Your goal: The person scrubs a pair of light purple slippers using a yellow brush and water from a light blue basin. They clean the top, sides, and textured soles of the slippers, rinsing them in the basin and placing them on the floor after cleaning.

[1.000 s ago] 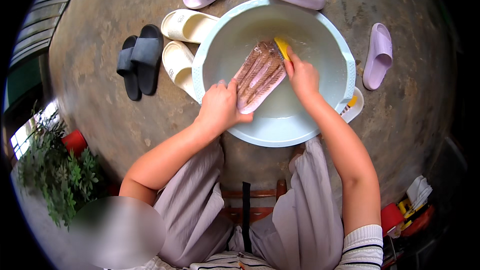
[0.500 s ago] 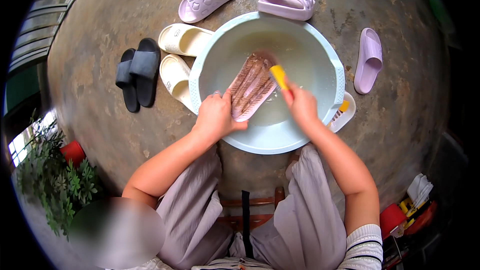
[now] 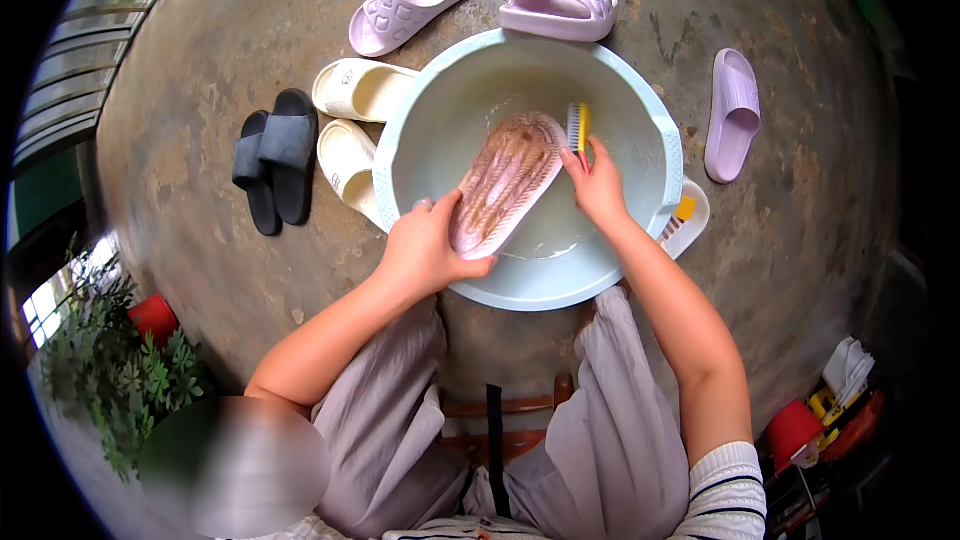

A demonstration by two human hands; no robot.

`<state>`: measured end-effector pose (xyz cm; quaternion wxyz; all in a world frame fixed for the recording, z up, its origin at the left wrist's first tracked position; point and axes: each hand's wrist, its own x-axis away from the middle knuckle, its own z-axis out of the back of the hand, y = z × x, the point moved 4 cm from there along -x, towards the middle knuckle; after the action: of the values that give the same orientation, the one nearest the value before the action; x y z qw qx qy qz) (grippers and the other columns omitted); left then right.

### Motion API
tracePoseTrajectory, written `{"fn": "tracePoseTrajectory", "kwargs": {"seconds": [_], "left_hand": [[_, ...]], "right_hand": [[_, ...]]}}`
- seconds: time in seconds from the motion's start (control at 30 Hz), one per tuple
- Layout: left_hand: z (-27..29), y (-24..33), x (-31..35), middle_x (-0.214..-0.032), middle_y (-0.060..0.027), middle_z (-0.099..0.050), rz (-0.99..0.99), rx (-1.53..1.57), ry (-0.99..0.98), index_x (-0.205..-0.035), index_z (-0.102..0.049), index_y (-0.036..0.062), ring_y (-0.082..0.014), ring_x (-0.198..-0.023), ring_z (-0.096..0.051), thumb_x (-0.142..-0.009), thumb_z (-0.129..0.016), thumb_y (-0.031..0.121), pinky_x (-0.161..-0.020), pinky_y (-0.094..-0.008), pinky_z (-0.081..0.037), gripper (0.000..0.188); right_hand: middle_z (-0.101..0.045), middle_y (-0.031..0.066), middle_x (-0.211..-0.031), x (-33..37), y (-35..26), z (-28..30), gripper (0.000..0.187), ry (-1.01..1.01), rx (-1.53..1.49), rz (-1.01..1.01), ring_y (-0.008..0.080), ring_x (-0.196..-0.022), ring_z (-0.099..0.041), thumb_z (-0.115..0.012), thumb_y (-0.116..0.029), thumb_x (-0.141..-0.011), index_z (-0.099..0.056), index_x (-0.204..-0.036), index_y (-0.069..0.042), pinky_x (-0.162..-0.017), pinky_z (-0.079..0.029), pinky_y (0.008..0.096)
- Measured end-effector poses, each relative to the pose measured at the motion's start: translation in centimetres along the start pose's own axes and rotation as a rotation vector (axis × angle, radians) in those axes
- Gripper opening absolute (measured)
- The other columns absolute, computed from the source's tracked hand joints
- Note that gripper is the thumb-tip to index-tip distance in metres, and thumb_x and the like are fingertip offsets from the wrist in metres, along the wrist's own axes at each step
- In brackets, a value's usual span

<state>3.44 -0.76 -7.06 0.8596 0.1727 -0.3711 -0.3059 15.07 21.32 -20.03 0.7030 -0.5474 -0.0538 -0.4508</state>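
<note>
My left hand (image 3: 425, 243) grips the heel end of a pale purple slipper (image 3: 510, 180), its ridged sole turned up and streaked with brown dirt. The slipper is tilted over a light blue basin (image 3: 540, 292) that holds cloudy water. My right hand (image 3: 599, 185) is closed around the red lower handle of a scrubbing brush (image 3: 579, 132) with a yellow back and pale bristles. The brush stands just right of the slipper's toe end, its bristles facing left toward the sole. A small gap seems to separate them.
Around the basin lie cream slippers (image 3: 350, 165) and black slippers (image 3: 290, 160) on the left, purple slippers (image 3: 420, 2) at the far side and a purple slipper (image 3: 734, 117) on the right. A white slipper (image 3: 690, 222) touches the basin's right side. A leafy plant (image 3: 120, 370) stands lower left.
The brush has come off the sole to its right and turned upright in my right hand. My left hand still holds the slipper, whose sole now faces up more fully.
</note>
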Motion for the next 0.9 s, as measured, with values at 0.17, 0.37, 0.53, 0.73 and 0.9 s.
{"fn": "tracePoseTrajectory", "kwargs": {"seconds": [0.17,0.37,0.53,0.73,0.9], "left_hand": [[-0.1,-0.5,2.6,-0.112,-0.0285,-0.058,-0.049,0.1,-0.024,-0.158,-0.015,-0.0007,-0.044,-0.101,-0.061,-0.054,-0.094,0.041,-0.089,-0.0449,-0.05,0.137],[1.0,0.7,0.9,-0.118,-0.028,-0.052,-0.114,0.157,0.035,-0.16,-0.007,0.005,-0.0426,-0.103,-0.059,-0.057,-0.093,0.051,-0.088,-0.047,-0.05,0.141],[6.7,3.5,-3.8,-0.124,-0.0194,-0.056,-0.266,0.395,0.308,-0.151,-0.034,0.0027,-0.0323,-0.116,-0.059,-0.074,-0.087,0.041,-0.095,-0.042,-0.05,0.101],[9.3,7.0,-5.4,-0.102,-0.0028,-0.07,-0.234,0.754,0.147,-0.116,-0.065,-0.0026,-0.0083,-0.095,-0.065,-0.096,-0.07,0.018,-0.088,-0.0244,-0.052,0.029],[10.5,7.5,-4.3,-0.106,-0.0037,-0.07,-0.151,0.75,-0.002,-0.124,-0.062,-0.003,-0.0096,-0.099,-0.066,-0.097,-0.069,0.015,-0.088,-0.0257,-0.053,0.033]], "right_hand": [[-0.052,-0.0005,-0.072,2.1,-2.7,0.5,0.034,-0.204,-0.771,-0.261,0.0053,-0.044,-0.038,-0.071,-0.014,-0.093,-0.05,-0.117,-0.003,-0.041,-0.031,0.0242],[-0.054,-0.0011,-0.078,4.8,-7.6,3.6,0.024,-0.289,-0.962,-0.089,0.0032,-0.047,-0.039,-0.065,-0.009,-0.095,-0.049,-0.112,-0.006,-0.043,-0.033,0.022],[-0.057,0.0,-0.083,7.6,-12.2,4.5,0.033,-0.345,-0.94,0.011,0.0031,-0.048,-0.039,-0.066,-0.01,-0.095,-0.049,-0.122,-0.005,-0.044,-0.033,0.0209],[-0.063,0.0039,-0.106,8.3,-13.7,5.3,0.049,-0.255,-0.819,0.189,0.0026,-0.058,-0.047,-0.07,-0.008,-0.092,-0.046,-0.134,-0.003,-0.044,-0.033,0.0191],[-0.063,0.0081,-0.122,6.7,-13.6,6.0,0.066,-0.155,-0.663,0.338,0.0127,-0.099,-0.063,-0.069,-0.005,-0.093,-0.037,-0.151,-0.005,-0.076,-0.051,0.0249]]}}
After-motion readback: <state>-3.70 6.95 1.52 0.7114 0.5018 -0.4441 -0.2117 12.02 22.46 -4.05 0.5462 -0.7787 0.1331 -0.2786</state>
